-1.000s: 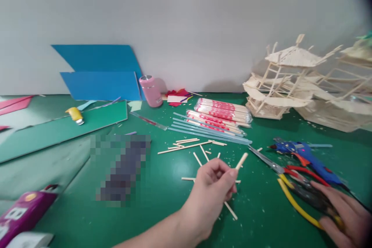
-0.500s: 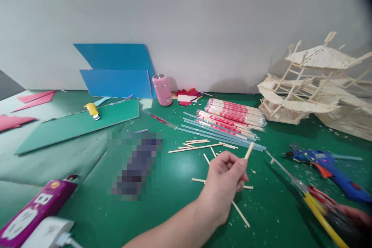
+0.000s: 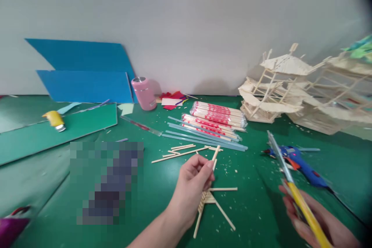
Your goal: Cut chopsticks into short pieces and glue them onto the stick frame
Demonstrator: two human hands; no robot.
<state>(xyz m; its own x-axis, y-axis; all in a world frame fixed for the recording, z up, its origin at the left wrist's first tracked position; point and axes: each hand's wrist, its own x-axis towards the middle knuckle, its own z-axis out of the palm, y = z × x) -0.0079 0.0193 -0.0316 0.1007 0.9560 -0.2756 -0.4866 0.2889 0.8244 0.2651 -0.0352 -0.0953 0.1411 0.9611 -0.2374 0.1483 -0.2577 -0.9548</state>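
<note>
Clamping stick (image 3: 216,153) in fingers of left hand (image 3: 190,180), yellow-handled tool (image 3: 302,206) in fingers of right hand (image 3: 323,214). Likely prepping a cut; next, needing tool brought to stick.

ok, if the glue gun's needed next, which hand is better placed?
Right hand, probably: it's nearer the blue glue gun, though occupied by the yellow-handled tool. The left hand is farther off, pinching a wooden stick.

Left hand (image 3: 193,180) in a pinch, right hand (image 3: 323,213) curled, both well apart.
</note>
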